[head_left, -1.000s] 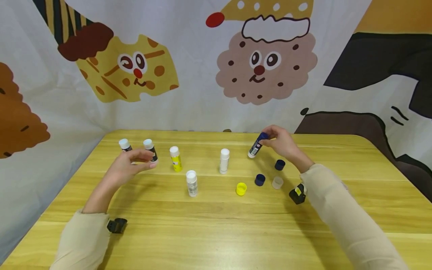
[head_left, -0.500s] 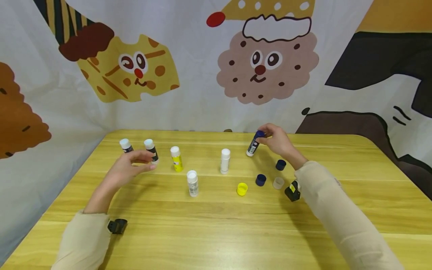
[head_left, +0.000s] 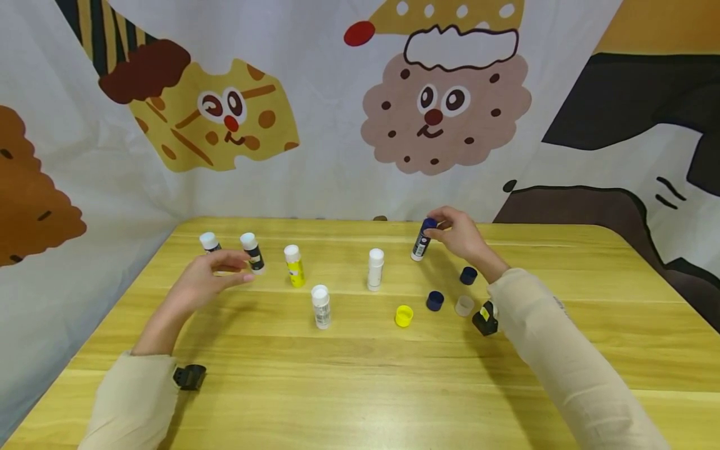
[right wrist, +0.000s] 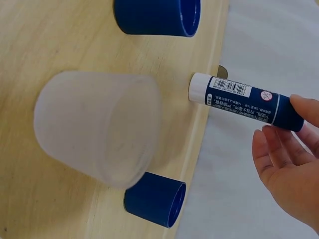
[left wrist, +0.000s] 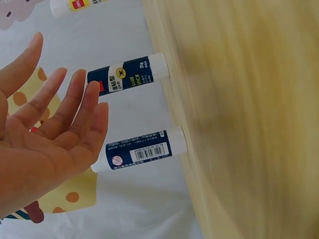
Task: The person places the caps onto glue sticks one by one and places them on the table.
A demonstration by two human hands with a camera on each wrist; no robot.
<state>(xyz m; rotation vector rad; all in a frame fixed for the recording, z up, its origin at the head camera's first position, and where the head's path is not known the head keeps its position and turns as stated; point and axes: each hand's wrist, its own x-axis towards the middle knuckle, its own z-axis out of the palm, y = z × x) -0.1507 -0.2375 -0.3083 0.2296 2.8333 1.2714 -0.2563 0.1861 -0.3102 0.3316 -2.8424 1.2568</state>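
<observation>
My right hand (head_left: 458,237) pinches the navy cap of a glue stick (head_left: 421,245) between thumb and fingers. That stick stands nearly upright at the table's back, its white base right at the tabletop; its barcode label (right wrist: 232,87) shows in the right wrist view. My left hand (head_left: 202,281) hovers with relaxed, spread fingers and holds nothing. Just beyond its fingertips stands an uncapped navy glue stick (head_left: 255,257) with a white top. A second navy glue stick (head_left: 209,240) is partly hidden behind the hand; both show in the left wrist view, the nearer one (left wrist: 142,151) with a barcode.
A yellow glue stick (head_left: 295,269) and two white ones, one farther back (head_left: 375,272) and one nearer (head_left: 321,307), stand mid-table. Loose caps lie at right: yellow (head_left: 404,317), navy (head_left: 435,302), another navy (head_left: 468,276) and translucent (head_left: 464,306). A cartoon-printed cloth (head_left: 326,187) hangs behind the table.
The right hand has shifted slightly left, and its glue stick has tipped from leaning to nearly upright. The left hand has drawn back a little leftward from the navy glue stick beside it.
</observation>
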